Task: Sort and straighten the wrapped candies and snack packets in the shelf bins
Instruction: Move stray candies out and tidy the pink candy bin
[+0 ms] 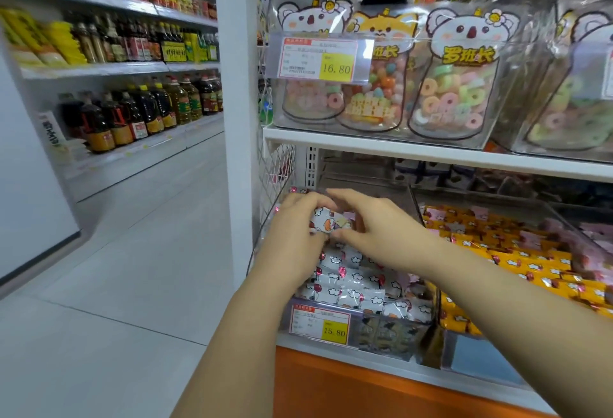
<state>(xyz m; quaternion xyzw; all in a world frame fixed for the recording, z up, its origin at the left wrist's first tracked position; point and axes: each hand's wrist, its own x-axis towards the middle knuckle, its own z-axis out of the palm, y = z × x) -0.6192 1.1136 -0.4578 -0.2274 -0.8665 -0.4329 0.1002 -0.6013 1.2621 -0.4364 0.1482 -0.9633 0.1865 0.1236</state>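
My left hand (295,235) and my right hand (371,232) meet over the leftmost clear bin (391,328) on the lower shelf. Together they hold a white wrapped candy packet (330,222) with a cartoon print, pinched at each end above the pile. Below them the bin holds several white packets with cloud prints (351,285), lying at mixed angles. The bin to the right is filled with yellow and pink snack packets (504,252).
A price tag reading 15.80 (320,323) hangs on the bin front. The upper shelf (431,152) carries clear bins of gummy ring bags with a 16.80 tag (320,59). An aisle floor (132,268) and shelves of oil bottles (139,112) lie left.
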